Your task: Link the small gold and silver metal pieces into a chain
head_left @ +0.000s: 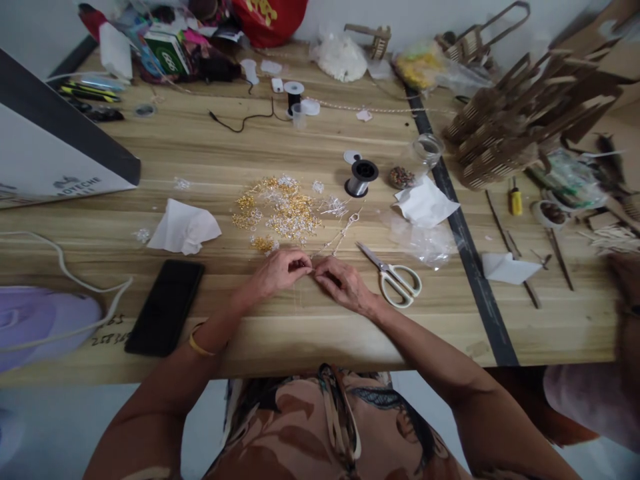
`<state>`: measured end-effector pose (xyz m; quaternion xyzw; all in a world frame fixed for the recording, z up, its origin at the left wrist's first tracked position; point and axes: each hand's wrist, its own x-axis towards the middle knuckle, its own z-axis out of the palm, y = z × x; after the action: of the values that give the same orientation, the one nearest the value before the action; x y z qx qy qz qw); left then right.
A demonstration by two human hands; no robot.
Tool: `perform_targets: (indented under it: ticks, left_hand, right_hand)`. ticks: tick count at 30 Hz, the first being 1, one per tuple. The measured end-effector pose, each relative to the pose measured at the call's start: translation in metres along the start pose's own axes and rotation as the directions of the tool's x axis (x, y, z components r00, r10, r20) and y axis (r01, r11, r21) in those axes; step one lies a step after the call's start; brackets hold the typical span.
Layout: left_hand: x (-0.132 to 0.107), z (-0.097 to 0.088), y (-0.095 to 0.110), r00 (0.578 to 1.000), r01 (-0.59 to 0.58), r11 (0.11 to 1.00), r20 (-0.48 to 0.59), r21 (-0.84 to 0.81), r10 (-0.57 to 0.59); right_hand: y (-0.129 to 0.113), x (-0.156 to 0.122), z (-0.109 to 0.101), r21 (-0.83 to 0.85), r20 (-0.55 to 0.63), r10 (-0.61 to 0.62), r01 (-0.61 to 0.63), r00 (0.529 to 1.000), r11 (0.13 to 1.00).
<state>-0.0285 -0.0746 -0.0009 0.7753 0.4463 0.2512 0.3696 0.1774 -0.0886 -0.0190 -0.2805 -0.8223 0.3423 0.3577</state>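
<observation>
Clock centre: the two hands, 12 toward the far wall.
Left hand (283,272): thumb and index pinched narrow; what lies between the tips is too small to make out.
Right hand (346,285): fingers curled narrow, undersides hidden; I cannot tell what they grip.
Beaded strand (345,230): at 1 to 2 o'clock, its near end lost beside the fingers.
Loose beads (295,213): gold and clear, at 11 o'clock, too fine to separate.
White box (65,150): at 10 o'clock, cut off by the frame.
Purple object (45,327): past the phone (165,308), between 8 and 9 o'clock, also cut off.
Another person (590,400): at 4 o'clock, blurred and cropped.
Table (320,343): near edge at 6 o'clock, a band of wood between it and the hands.
Side limits: phone at 9 o'clock, scissors (399,283) at 3, just beside the right wrist.
</observation>
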Motion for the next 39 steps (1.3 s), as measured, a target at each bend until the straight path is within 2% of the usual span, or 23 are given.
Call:
perform_targets:
  ticks: [8, 15, 18, 26, 39]
  left_hand:
    - [0.0002, 0.0009, -0.0020, 1.000, 0.023, 0.995, -0.010, -0.100, -0.024]
    - [0.0007, 0.0015, -0.0037, 0.991, -0.131, 0.991, -0.029, -0.041, 0.130]
    - [-0.0005, 0.0033, -0.0042, 0.987, -0.157, 0.987, -0.033, -0.038, 0.156]
    - [-0.0039, 0.0064, -0.0040, 0.993, -0.106, 0.994, -0.054, 0.011, 0.107]
    - [-0.0029, 0.0068, -0.0037, 0.993, -0.078, 0.996, -0.094, -0.040, 0.074]
  right_hand:
    - [-0.0038, -0.0004, -0.0039, 0.060, -0.005, -0.001, 0.001, 1.000, 0.998]
    - [-0.0050, -0.0007, -0.0039, 0.061, -0.047, -0.009, 0.012, 0.999, 0.998]
    - [-0.0050, -0.0005, -0.0031, 0.057, -0.048, 0.007, -0.004, 0.999, 0.998]
    - [-0.0048, -0.0008, -0.0030, 0.046, -0.043, 0.043, -0.041, 0.998, 0.998]
    - [-0.0023, -0.0016, -0.0018, 0.030, -0.050, 0.053, -0.052, 0.997, 0.998]
